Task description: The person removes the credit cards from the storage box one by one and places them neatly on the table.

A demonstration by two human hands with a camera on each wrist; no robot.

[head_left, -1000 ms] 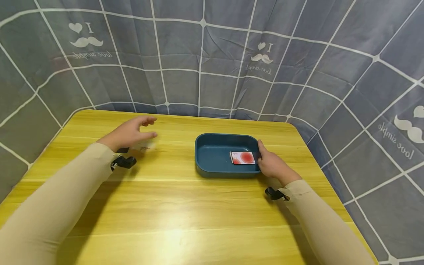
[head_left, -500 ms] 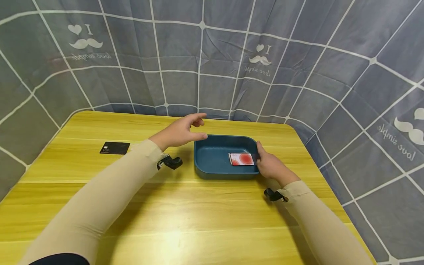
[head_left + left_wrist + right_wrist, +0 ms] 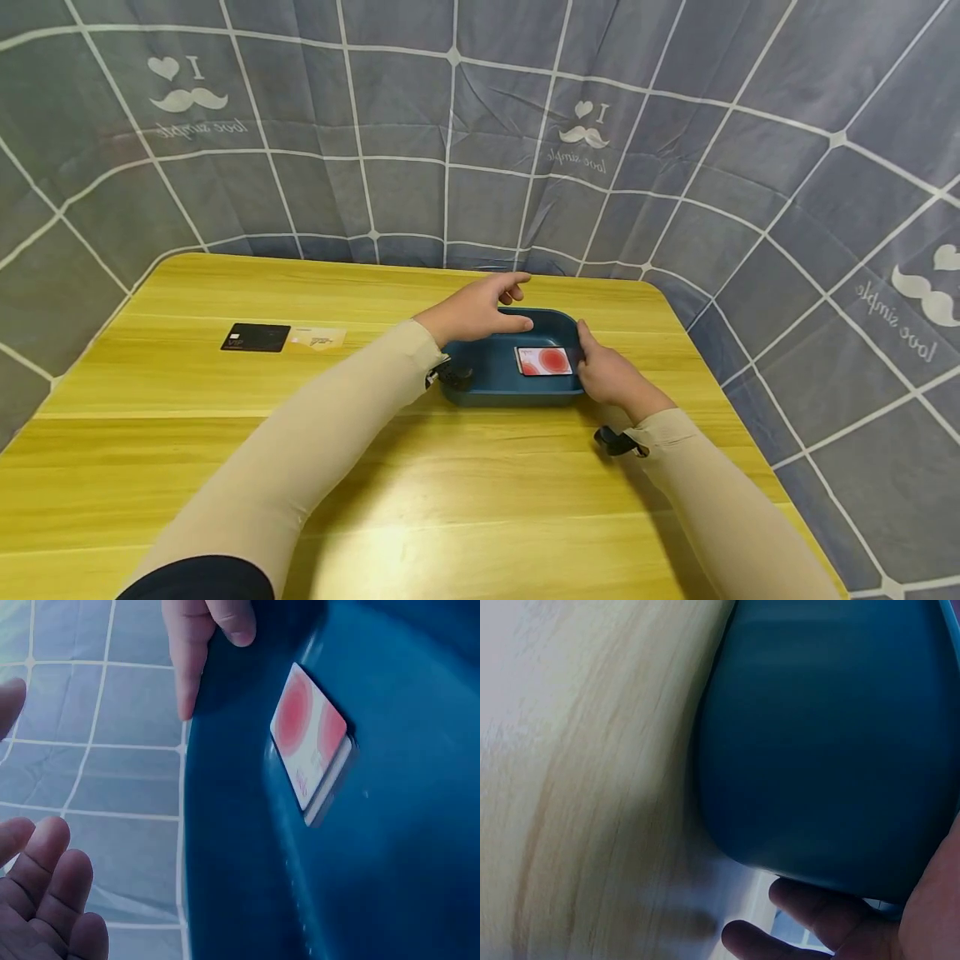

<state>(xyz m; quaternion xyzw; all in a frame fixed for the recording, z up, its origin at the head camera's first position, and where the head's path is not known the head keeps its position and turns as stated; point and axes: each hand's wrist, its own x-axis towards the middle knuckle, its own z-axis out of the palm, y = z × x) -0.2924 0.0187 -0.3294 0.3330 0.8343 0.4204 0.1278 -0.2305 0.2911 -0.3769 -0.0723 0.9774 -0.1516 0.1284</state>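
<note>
A dark blue rectangular plastic box [image 3: 517, 399] stands on the table. Inside it, toward the right end, a white card with red circles [image 3: 545, 361] lies on another card, whose edge shows in the left wrist view. My right hand [image 3: 611, 375] grips the box's right end, with the thumb at the rim and fingers [image 3: 817, 911] round the outer wall. My left hand [image 3: 480, 310] hovers over the box's left and back part, thumb and fingers spread apart with nothing between them. It hides part of the back rim.
Left of the box, a black card marked VIP [image 3: 256, 337] and a pale gold card [image 3: 318, 337] lie side by side on the yellow wooden table [image 3: 450, 500]. A grey checked curtain [image 3: 405, 125] hangs behind the table's back edge and round its sides.
My left hand has moved right, from beside the cards to over the box, uncovering the black and gold cards. The right hand has kept its grip on the box.
</note>
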